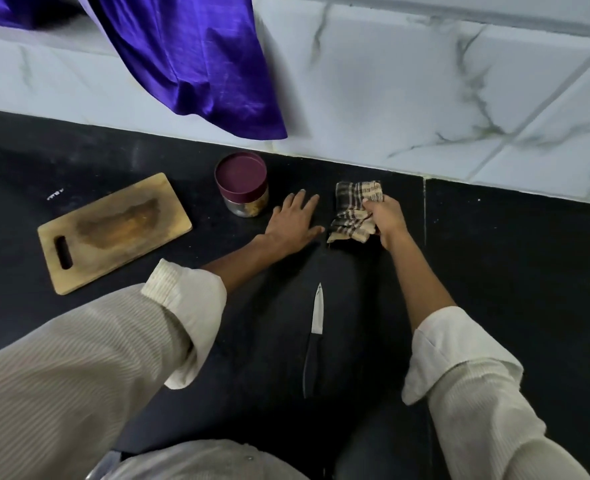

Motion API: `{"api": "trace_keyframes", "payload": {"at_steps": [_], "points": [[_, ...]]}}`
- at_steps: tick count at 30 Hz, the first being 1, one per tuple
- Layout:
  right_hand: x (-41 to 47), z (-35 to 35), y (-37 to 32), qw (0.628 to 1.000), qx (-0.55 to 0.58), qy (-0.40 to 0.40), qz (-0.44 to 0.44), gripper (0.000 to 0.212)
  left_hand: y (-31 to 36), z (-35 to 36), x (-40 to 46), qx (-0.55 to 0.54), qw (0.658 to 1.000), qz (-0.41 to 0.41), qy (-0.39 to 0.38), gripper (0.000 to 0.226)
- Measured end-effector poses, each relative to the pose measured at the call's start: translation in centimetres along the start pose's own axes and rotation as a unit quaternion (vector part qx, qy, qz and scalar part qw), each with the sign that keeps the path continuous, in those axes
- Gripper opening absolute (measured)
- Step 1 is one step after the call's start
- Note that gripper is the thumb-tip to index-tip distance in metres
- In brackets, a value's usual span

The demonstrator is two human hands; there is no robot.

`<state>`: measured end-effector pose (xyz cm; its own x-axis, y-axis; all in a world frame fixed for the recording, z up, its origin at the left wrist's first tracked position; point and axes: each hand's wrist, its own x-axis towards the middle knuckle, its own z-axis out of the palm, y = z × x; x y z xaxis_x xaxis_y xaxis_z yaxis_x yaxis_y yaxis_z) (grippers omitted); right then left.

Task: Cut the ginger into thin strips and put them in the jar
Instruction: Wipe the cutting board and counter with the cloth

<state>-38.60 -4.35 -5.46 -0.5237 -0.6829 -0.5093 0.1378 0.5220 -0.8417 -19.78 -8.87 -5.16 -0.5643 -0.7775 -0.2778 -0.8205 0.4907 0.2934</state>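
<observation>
Jar upright, lid on, knife tip pointing toward wall

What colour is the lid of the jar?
The lid is dark maroon, seen in the head view.

A glossy purple satin cloth hangs down from the upper left of the frame, draped over the white marble-veined tiled wall that fills the top. Below the wall runs a black speckled stone counter, taking up most of the frame. A crumpled brown-and-cream checked rag sits on the counter just right of centre (its folds bunched unevenly).
</observation>
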Motion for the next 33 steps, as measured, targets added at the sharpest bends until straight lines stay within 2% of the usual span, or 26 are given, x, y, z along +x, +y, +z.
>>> {"api": "trace_keyframes", "payload": {"at_steps": [4,9,11,15,19,23,29,33], "points": [[0.8,-0.4,0.4,0.979,-0.191,0.059,-0.046,0.018,0.3,0.6,0.5,0.002,1.0,0.01,-0.007,0.073],[0.0,-1.0,0.4,0.94,-0.324,0.083,-0.067,0.038,0.9,0.8,-0.2,0.004,0.999,0.033,-0.017,0.072],[-1.1,-0.9,0.1,0.926,-0.359,0.093,-0.07,0.047,0.8,0.5,-0.8,0.001,0.999,0.044,-0.012,0.071],[-4.6,0.8,0.0,0.929,-0.343,0.086,-0.11,0.044,-0.3,-0.2,-3.6,-0.019,0.998,0.059,0.014,0.067],[-9.1,5.0,0.6,0.929,-0.333,0.046,-0.155,0.046,-3.3,-0.6,-8.3,-0.054,0.995,0.059,0.055,0.059],[-13.7,9.9,1.3,0.918,-0.342,-0.014,-0.202,0.055,-8.5,-0.5,-13.2,-0.111,0.989,0.037,0.095,0.04],[-18.0,17.0,1.5,0.884,-0.379,-0.112,-0.25,0.052,-16.8,-0.8,-19.7,-0.174,0.964,-0.044,0.194,0.012],[-18.3,20.5,1.1,0.862,-0.408,-0.159,-0.255,0.05,-20.4,-1.4,-22.3,-0.219,0.937,-0.142,0.234,0.027]]}}
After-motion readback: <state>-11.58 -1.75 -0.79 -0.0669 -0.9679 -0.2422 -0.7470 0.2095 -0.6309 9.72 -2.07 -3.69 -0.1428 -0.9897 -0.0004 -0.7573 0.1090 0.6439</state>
